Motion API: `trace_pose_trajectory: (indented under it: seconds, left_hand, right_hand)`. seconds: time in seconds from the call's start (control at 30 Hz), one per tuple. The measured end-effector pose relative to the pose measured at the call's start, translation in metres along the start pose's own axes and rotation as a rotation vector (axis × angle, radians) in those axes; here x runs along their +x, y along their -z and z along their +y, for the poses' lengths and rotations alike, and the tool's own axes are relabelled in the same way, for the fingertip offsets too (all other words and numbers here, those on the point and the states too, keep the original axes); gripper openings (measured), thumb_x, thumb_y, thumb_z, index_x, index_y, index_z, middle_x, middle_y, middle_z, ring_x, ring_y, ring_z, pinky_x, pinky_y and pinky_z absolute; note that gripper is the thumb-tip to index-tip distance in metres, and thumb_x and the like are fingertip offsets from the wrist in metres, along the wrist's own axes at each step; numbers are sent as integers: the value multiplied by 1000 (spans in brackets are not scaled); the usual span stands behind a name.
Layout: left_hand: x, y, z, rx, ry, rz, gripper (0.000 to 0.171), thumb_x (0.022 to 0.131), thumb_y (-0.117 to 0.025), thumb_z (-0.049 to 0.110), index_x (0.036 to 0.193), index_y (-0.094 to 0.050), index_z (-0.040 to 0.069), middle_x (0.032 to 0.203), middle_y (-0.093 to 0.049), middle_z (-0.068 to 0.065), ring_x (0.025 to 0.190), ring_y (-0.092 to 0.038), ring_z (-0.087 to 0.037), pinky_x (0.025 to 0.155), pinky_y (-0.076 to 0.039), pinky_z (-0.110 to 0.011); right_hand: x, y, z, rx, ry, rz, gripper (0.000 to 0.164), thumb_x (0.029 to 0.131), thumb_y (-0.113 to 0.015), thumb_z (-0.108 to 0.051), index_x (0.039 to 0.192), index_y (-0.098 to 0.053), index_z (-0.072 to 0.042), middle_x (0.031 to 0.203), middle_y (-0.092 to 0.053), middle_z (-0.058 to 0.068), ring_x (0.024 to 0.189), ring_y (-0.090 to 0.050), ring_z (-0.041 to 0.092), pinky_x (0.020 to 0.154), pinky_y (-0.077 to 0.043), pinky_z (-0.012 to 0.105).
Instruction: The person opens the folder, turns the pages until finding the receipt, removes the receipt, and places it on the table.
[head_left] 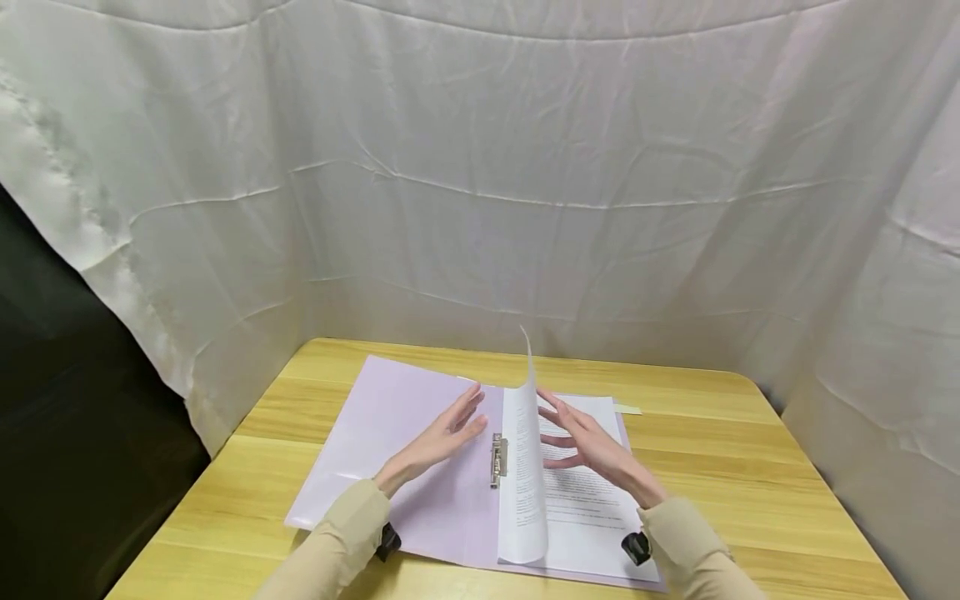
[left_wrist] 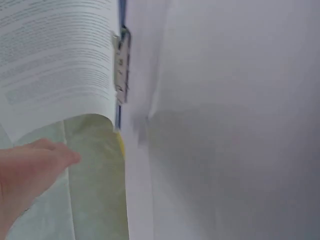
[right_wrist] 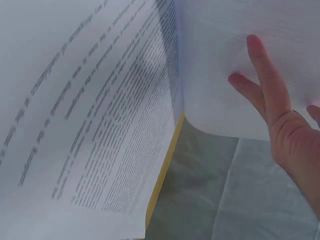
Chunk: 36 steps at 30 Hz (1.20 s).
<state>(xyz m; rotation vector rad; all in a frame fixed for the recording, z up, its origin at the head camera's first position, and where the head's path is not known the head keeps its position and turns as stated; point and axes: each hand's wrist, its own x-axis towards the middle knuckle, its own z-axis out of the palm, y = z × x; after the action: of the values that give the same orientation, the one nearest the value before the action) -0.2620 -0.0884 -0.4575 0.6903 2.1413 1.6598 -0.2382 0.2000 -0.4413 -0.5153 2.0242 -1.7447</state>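
An open lilac folder (head_left: 390,417) lies on the table with a metal lever clip (head_left: 495,462) along its spine. Printed sheets (head_left: 588,508) fill its right side. One printed sheet (head_left: 525,483) stands curled upright near the clip. Behind that sheet, on its right, my right hand (head_left: 596,446) has its fingers spread, and the fingertips (right_wrist: 256,45) are right at the paper in the right wrist view. Over the left cover, my left hand (head_left: 438,437) holds nothing, its fingers extended toward the clip. Its thumb side (left_wrist: 35,165) appears below the curled page in the left wrist view.
The folder rests on a wood-grain table (head_left: 720,467). A pale tab (head_left: 627,409) sticks out past the folder's upper right edge. Light grey curtains (head_left: 525,167) hang behind and at both sides, with a dark area (head_left: 75,400) at the left.
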Motion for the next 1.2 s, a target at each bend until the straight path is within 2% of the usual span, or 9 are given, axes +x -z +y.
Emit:
trace_pose_trajectory:
  seconds: [0.23,0.33,0.43,0.53,0.67,0.77,0.93,1.07,1.2]
  left_hand:
    - [0,0,7,-330,4,-48,68,110,-39,35,164,-1,19,170,-13,-14,156,-19,-35,128,-16,-53]
    - [0,1,10,-450,26,-36,68,110,-39,34,163,-1,17,168,-17,-21,149,-37,-35,123,-34,-46]
    - [0,2,13,-494,52,36,73,108,-46,34,163,-3,14,162,-28,-27,128,-61,-27,104,-55,-36]
    - [1,3,13,-468,91,128,82,103,-57,31,162,-4,11,156,-37,-29,112,-68,-19,90,-61,-33]
    - [2,3,13,-363,130,232,95,94,-71,19,161,-6,7,151,-44,-30,106,-72,-26,87,-63,-38]
    - [3,4,11,-262,138,305,98,87,-75,8,160,-9,2,148,-48,-32,100,-73,-29,84,-63,-39]
    - [1,11,4,-148,159,398,99,80,-76,-3,158,-14,-1,148,-44,-37,113,-67,-43,96,-58,-48]
    - [-2,21,-3,-82,187,423,101,79,-77,-3,158,-15,1,150,-40,-38,126,-56,-51,107,-49,-58]
    - [-4,30,-11,-13,212,432,104,78,-80,0,159,-13,4,150,-42,-37,128,-54,-52,110,-45,-62]
  right_hand:
    - [3,-9,4,-66,21,-10,58,111,-23,-45,163,-18,-20,169,-14,20,148,-25,54,101,-54,57]
    - [4,-12,5,-97,33,-24,58,111,-23,-43,163,-18,-17,169,-14,18,150,-23,53,105,-51,59]
    - [4,-14,7,-131,35,-27,58,111,-24,-42,162,-18,-16,170,-15,16,150,-23,52,107,-48,61]
    - [3,-16,8,-152,26,-22,58,111,-25,-43,162,-21,-16,170,-16,13,151,-24,49,110,-45,63]
    - [3,-17,11,-162,28,-34,58,111,-25,-41,162,-21,-14,170,-16,14,151,-23,50,112,-42,65]
    - [2,-16,13,-179,33,-48,58,111,-25,-40,162,-20,-12,170,-15,16,151,-23,51,112,-42,63]
    - [0,-8,18,-228,32,-53,58,112,-25,-39,161,-21,-8,169,-16,20,149,-26,53,112,-43,63]
    - [-4,0,24,-265,23,-41,57,112,-26,-37,159,-25,-5,167,-20,23,147,-28,54,112,-41,64]
    - [-7,9,30,-350,30,-10,54,112,-30,-32,156,-31,-1,163,-29,26,145,-34,52,112,-43,62]
